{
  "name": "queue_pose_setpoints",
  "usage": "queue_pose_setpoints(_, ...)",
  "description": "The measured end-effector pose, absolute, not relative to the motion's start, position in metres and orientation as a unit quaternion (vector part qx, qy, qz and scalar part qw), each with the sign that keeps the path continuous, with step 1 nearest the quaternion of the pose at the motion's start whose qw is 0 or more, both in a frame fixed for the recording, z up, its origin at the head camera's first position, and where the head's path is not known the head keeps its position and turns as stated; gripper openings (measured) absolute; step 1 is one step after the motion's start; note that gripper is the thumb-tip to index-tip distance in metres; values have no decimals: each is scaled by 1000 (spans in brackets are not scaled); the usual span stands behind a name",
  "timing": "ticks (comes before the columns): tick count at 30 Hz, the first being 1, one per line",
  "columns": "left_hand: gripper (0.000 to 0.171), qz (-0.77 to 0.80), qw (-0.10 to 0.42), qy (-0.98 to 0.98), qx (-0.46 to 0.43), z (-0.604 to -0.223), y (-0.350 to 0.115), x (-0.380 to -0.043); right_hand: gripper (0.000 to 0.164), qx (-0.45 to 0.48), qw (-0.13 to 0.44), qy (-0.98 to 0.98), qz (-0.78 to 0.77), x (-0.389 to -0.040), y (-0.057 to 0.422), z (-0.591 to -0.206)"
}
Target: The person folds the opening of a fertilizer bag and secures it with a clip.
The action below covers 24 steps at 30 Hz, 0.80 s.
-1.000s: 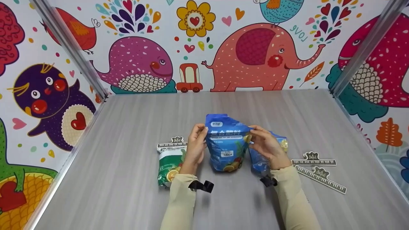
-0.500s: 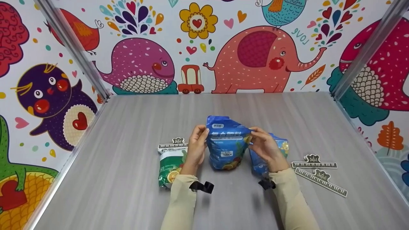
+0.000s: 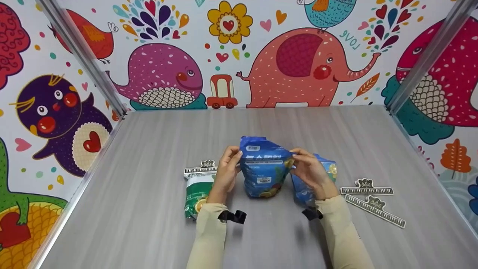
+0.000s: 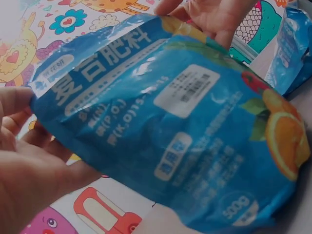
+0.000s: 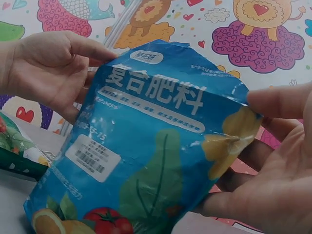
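Note:
A blue fertilizer bag [image 3: 264, 173] with fruit pictures and a white barcode label hangs upright between both hands, over the middle of the table. My left hand [image 3: 226, 173] pinches its upper left edge between thumb and fingers. On the opposite upper edge my right hand [image 3: 313, 172] pinches the bag's corner. The bag's top slants down to the right. In the right wrist view the bag [image 5: 146, 131] shows its printed front, with thumbs on the near side. A second blue bag [image 3: 304, 190] lies behind my right hand, partly hidden by it.
Left of my left hand lies a green and white bag [image 3: 195, 190] with a piano-key clip [image 3: 201, 170] across its top. Two more such clips, one straight [image 3: 367, 191] and one slanted [image 3: 375, 211], lie on the grey table [image 3: 130, 186] at right. Patterned walls [image 3: 298, 67] surround the table.
Both hands keep their hold on the blue bag. Its lower part has tipped slightly, away from me and up in the head view. The clips and the other bags stay put.

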<state>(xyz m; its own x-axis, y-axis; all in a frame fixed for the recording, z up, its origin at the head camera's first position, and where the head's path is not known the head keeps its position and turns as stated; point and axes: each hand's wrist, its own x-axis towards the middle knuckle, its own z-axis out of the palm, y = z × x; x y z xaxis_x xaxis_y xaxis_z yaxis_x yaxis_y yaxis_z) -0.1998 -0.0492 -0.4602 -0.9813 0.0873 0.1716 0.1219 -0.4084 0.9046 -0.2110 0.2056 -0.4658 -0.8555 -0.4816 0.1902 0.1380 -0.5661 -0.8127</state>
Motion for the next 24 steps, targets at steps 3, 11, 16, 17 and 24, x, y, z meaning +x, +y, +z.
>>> queue_pose_setpoints(3, 15, -831, 0, -547, -101, -458, -52, -200, 50, -208, 181, 443, -853, -211, 208, -465)
queue_pose_setpoints(11, 11, -821, -14, -560, -106, -453, -59, -196, 47, -234, 191, 466, -832, -209, 216, -463)
queue_pose_setpoints(16, 23, -802, -11, -586, -111, -449, -61, -195, 45, -238, 187, 486, -820, -208, 219, -460)
queue_pose_setpoints(17, 24, -799, -9, -591, -113, -449, -61, -195, 44, -236, 185, 492, -818, -208, 219, -459)
queue_pose_setpoints(24, 21, -768, 16, -630, -117, -445, -62, -194, 37, -206, 155, 565, -784, -203, 222, -451)
